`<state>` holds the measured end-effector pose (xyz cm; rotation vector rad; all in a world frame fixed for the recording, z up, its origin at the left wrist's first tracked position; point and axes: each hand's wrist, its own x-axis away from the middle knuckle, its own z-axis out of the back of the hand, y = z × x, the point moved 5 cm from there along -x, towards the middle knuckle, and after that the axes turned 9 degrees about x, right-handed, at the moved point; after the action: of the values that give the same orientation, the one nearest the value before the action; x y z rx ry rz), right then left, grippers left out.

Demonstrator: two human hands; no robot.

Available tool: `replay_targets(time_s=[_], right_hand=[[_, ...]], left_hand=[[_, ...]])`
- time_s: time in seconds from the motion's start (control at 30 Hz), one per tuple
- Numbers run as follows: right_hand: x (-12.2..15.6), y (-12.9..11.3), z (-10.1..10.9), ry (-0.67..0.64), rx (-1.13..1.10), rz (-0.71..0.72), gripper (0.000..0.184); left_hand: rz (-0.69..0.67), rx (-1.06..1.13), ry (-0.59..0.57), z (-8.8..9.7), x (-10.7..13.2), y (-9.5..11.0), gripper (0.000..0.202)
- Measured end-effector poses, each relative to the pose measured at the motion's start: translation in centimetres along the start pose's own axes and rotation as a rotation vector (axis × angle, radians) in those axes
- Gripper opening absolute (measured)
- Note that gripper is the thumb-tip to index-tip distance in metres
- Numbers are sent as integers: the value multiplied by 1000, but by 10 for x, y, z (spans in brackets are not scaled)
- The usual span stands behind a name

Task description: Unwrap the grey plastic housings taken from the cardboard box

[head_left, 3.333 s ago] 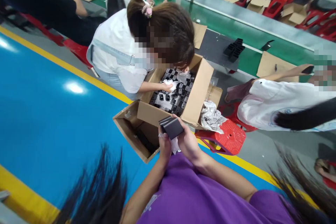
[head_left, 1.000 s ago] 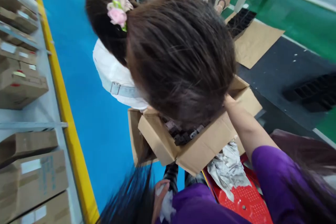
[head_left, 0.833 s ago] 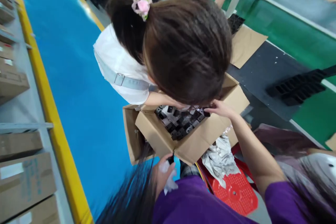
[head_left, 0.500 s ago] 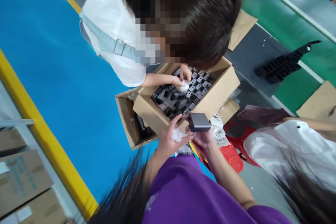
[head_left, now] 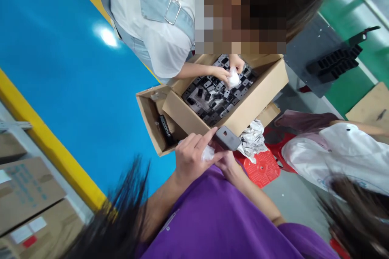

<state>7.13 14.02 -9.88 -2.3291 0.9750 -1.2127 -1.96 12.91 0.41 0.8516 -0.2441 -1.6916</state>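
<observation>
My left hand (head_left: 191,156) is closed around a crumpled white wad (head_left: 208,153); I cannot tell whether it is cloth or thin plastic. Its index finger and thumb reach to the near end of a dark grey rectangular housing (head_left: 228,139). Rounded corners and a small square hole show on the housing's upward face. My right hand (head_left: 226,161) grips that housing from below, its fingers partly hidden. Just beyond, a cardboard box (head_left: 258,93) holds many similar dark housings (head_left: 209,85). A co-worker's hands (head_left: 223,72) hold another white wad (head_left: 233,79) over it.
A second open carton (head_left: 148,123) with a dark part inside stands at the left. Crumpled wrapping (head_left: 253,139) lies by a red stool (head_left: 263,168) to the right. Stacked black parts (head_left: 336,62) rest on a dark table. Another person in white (head_left: 322,153) is at the right.
The housing in my right hand has turned, so its end with the square hole now faces up. My left hand has come closer against it. The view has shifted, and the co-worker's hands remain over the box.
</observation>
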Motion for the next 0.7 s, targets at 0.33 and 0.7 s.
replay_targets(time_s=[0.33,0.7], right_hand=[[-6,31,-12,12,107,-5,37],[-49,5,27,-188,1093,270,40]], left_hand=[[7,24,7,21,16,-18,48],[737,447,-113,1,81,-94,56]])
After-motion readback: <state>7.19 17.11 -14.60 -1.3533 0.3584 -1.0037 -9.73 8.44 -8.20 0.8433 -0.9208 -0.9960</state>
